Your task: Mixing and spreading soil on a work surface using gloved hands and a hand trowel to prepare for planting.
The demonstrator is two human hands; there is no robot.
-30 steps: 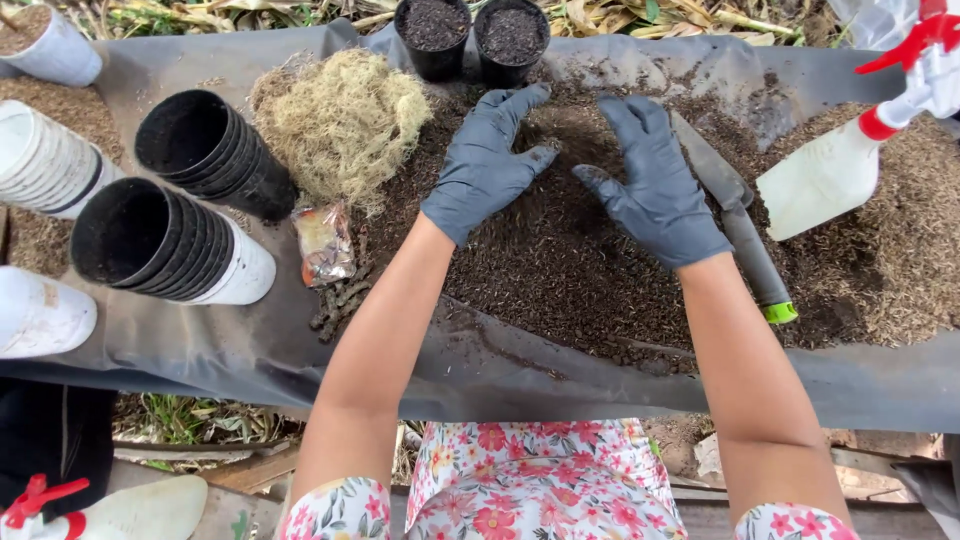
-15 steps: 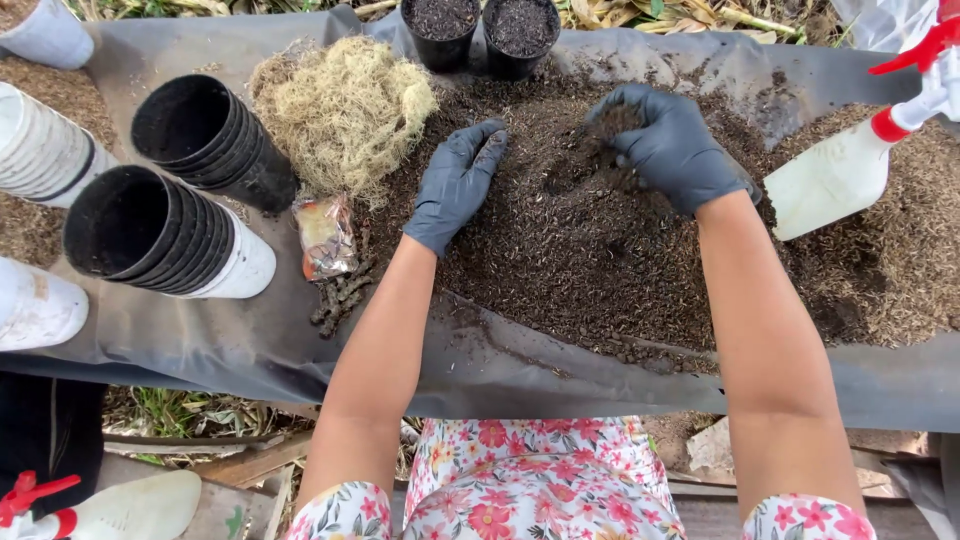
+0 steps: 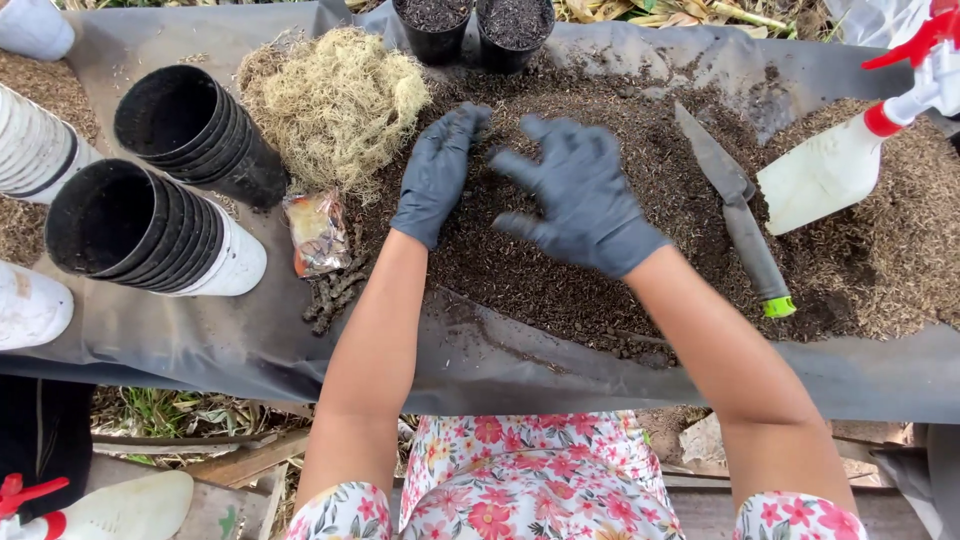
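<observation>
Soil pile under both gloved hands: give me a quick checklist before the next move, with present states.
1. Both hands gloved: ok; left hand and right hand wear dark gloves.
2. Hands on the soil pile: ok, both rest on it, holding nothing.
3. Trowel within reach: ok, lying on the soil right of the right hand.
4. Empty pots ready: ok, stacked black pots lie on their sides at left.
5. Filled pots upright: ok, two at the far edge.
6. Soil moisture: cannot tell.
</observation>
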